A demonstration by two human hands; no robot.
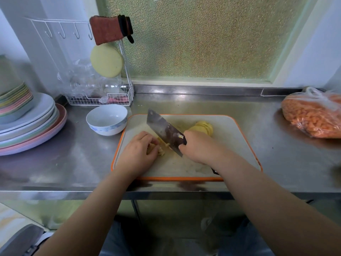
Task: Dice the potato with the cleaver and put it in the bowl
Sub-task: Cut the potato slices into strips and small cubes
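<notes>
Forearms come in from the bottom edge, both reaching onto the orange-rimmed cutting board [239, 137] on the steel counter [73, 159].

Head view: right hand [198, 146] is wrapped round the cleaver [164, 131] at the handle end, with fingers up against the blade heel; the handle butt pokes out behind the wrist. Blade runs diagonally, tip toward far-left, heel near-right, edge down at the board. Left hand [140, 148] sits just left of the blade, fingers curled over a small pile of cut potato strips [161, 151], pinning them; fingertips very close to the blade's flat. Whether the edge is touching the strips can't be told, partly hidden by both hands.

Key relation: the strips lie between the two hands, directly left of the blade, their length roughly across the blade line, so the next chops look set to fall crosswise and step leftward toward the left fingertips. Main risk there, I'd say, is the knuckles.

Uncut stack of potato slices [203, 127] waits behind the right hand, far-right on the board. White bowl [107, 120] stands off the board's far-left corner, nothing visible inside; left hand is the nearer one to it. Dicing looks early to midway.

Stacked plates [36, 126] left, bag of orange pieces [313, 115] right.
</notes>
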